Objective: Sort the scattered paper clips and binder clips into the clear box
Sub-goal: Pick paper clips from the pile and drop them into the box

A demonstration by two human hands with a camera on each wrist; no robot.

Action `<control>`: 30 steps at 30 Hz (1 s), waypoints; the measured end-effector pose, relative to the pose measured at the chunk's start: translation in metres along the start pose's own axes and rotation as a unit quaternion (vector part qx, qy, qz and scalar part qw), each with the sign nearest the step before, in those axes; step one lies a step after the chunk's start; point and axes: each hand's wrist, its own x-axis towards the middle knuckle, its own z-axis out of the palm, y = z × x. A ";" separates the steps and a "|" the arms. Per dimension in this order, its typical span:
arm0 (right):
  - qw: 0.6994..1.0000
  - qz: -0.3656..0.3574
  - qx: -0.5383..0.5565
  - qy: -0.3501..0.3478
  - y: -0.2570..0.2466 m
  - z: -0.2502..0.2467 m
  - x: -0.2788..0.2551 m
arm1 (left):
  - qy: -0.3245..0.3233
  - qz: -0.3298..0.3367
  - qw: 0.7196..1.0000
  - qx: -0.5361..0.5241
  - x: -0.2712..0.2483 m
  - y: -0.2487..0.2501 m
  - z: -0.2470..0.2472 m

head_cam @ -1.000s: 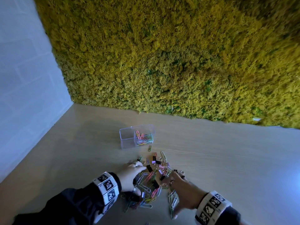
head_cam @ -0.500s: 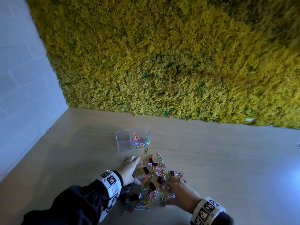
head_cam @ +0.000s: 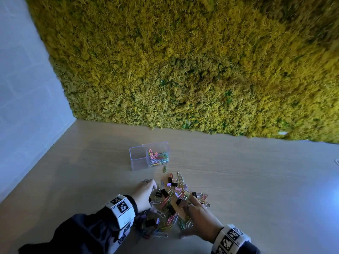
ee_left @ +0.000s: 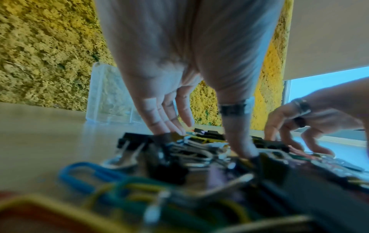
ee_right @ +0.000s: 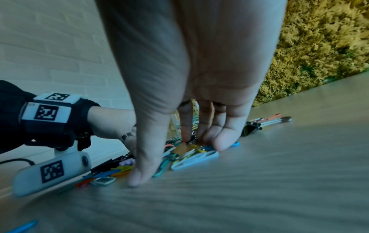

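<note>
A clear two-compartment box (head_cam: 138, 158) stands on the table. Its right half holds coloured paper clips (head_cam: 158, 156) and its left half looks empty. One green paper clip (head_cam: 164, 169) lies just in front of it. Nearer me is a mixed pile of paper clips and binder clips (head_cam: 172, 198). My left hand (head_cam: 150, 189) touches the pile's left side, straight fingers (ee_left: 169, 126) pointing down beside a black binder clip (ee_left: 131, 141). My right hand (head_cam: 190, 208) lies spread on the pile's right side, its fingertips (ee_right: 221, 145) pressing on clips near a white paper clip (ee_right: 193, 159).
The pale wooden table (head_cam: 256, 180) runs back to a yellow-green moss wall (head_cam: 183, 70). A white brick wall (head_cam: 22, 88) borders the left. A small white object (head_cam: 337, 161) shows at the far right edge. A black binder clip (ee_right: 251, 127) lies off to the pile's right.
The left hand has opened up and moved to the pile's left edge. The right hand has slid a little over the pile's right side. The box has not moved.
</note>
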 end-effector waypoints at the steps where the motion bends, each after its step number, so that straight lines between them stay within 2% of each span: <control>1: 1.000 0.002 0.003 0.003 -0.001 -0.001 0.000 | 0.002 0.004 1.000 -0.005 0.000 0.001 0.001; 7: 0.999 -0.007 0.036 0.040 -0.005 -0.006 -0.001 | 0.034 0.015 0.998 -0.054 0.006 0.009 0.002; 12: 0.997 -0.007 0.063 0.045 -0.003 0.002 0.000 | 0.034 0.047 0.998 0.026 0.005 0.015 0.001; 15: 0.998 -0.006 0.047 0.035 -0.005 0.004 0.004 | 0.020 0.043 0.998 0.033 0.005 0.015 0.000; 20: 0.999 0.005 0.025 0.024 -0.006 0.006 0.011 | 0.007 0.035 0.999 -0.015 0.007 0.010 -0.003; 24: 1.000 -0.004 0.022 -0.017 -0.005 -0.004 0.007 | 0.004 0.034 0.997 -0.064 0.007 0.004 -0.013; 27: 0.998 0.012 0.062 -0.006 -0.003 -0.017 0.004 | 0.057 0.030 0.991 -0.115 0.008 0.007 -0.045; 30: 0.993 0.016 0.097 0.068 -0.002 -0.041 0.007 | 0.172 0.026 0.972 -0.158 0.024 0.013 -0.092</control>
